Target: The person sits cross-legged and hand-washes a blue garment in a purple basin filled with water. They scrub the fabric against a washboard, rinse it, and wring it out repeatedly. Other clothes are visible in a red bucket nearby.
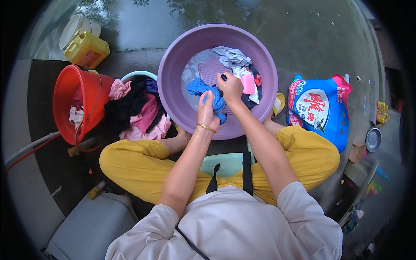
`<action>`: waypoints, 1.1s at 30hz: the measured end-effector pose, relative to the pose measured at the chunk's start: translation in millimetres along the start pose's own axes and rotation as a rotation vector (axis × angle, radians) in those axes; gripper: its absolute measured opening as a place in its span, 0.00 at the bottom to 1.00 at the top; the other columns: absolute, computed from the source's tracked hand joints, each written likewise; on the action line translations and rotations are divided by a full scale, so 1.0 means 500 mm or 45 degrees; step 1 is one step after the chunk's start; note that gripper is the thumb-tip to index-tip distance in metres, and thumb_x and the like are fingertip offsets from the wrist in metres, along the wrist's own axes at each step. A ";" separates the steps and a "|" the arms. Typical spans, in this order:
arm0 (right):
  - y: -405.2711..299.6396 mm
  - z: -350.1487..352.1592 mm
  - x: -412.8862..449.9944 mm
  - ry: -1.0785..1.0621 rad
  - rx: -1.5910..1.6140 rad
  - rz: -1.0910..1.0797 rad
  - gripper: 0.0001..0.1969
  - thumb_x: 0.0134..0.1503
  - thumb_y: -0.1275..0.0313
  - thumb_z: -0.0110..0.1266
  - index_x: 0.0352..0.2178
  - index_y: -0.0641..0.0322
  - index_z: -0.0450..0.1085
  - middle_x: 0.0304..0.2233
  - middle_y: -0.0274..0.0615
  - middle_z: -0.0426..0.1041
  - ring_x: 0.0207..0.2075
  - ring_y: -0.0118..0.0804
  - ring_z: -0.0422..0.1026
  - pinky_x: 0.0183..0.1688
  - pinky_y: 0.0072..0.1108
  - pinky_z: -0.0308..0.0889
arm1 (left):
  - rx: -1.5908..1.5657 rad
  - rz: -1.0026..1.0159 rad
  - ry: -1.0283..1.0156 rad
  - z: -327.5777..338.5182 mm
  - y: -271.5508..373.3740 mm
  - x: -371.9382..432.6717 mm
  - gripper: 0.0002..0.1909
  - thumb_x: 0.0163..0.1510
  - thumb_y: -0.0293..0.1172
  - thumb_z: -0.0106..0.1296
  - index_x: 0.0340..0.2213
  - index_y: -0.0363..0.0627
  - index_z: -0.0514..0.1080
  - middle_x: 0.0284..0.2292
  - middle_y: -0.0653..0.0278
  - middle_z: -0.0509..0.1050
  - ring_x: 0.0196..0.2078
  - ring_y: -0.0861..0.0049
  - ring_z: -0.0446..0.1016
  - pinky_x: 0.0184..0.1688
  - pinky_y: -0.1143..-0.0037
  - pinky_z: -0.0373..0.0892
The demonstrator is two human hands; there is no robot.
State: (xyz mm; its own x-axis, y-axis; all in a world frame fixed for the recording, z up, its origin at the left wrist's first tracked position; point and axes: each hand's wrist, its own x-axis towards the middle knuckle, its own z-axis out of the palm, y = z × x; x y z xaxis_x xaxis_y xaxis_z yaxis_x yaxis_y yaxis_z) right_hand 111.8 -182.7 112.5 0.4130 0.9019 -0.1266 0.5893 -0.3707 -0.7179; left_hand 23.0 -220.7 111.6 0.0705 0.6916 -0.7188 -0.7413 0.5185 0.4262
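Observation:
Over a purple plastic tub [182, 117], my left hand [208, 112] grips a bunched blue cloth [198, 87]. My right hand [230, 86], just right of it, is closed around a small black object [224, 77], which its fingers partly hide; what it is I cannot tell. A ridged purple washboard [211, 71] lies in the tub, with shallow water [191, 70] at its left. Along the tub's right side are a grey-blue cloth [231, 58], white and dark cloths, and a pink block-shaped object [248, 84] resting on them.
At the left stand a red bucket [65, 97] with cloths, a pale basin [138, 74] heaped with clothes [123, 109], a yellow jerrycan [87, 50] and a white bucket [70, 31]. A blue detergent bag [338, 107] lies right of the tub. My bent legs flank it.

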 end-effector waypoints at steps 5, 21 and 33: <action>-0.122 -0.015 -0.141 0.059 0.369 -0.544 0.13 0.42 0.71 0.55 0.11 0.64 0.61 0.12 0.44 0.62 0.15 0.42 0.65 0.19 0.24 0.57 | -0.450 0.135 -0.487 -0.077 -0.011 0.088 0.08 0.57 0.34 0.38 0.30 0.44 0.63 0.26 0.68 0.66 0.29 0.82 0.67 0.33 0.79 0.66; 0.133 0.051 -0.034 -0.308 0.720 0.802 0.17 0.53 0.60 0.45 0.29 0.66 0.67 0.25 0.44 0.71 0.22 0.38 0.69 0.24 0.27 0.62 | -0.121 0.156 -0.207 -0.007 0.020 0.023 0.11 0.56 0.36 0.41 0.40 0.48 0.61 0.39 0.63 0.66 0.43 0.70 0.66 0.47 0.66 0.63; 0.163 0.054 -0.038 -0.310 0.463 0.266 0.14 0.42 0.66 0.58 0.31 0.58 0.67 0.32 0.40 0.69 0.31 0.40 0.69 0.29 0.29 0.65 | 0.541 -0.124 -0.154 -0.102 -0.028 0.028 0.34 0.51 0.26 0.45 0.56 0.48 0.42 0.47 0.53 0.58 0.47 0.69 0.63 0.45 0.67 0.63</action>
State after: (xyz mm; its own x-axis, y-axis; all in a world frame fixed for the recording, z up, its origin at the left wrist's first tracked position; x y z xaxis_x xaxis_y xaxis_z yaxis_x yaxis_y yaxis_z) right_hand 133.2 -224.3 38.0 0.2963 0.8584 -0.4188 0.2123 -0.4867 -0.8474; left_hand 0.5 -243.7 67.6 0.2228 0.6699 -0.7082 -0.3891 0.7272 0.5655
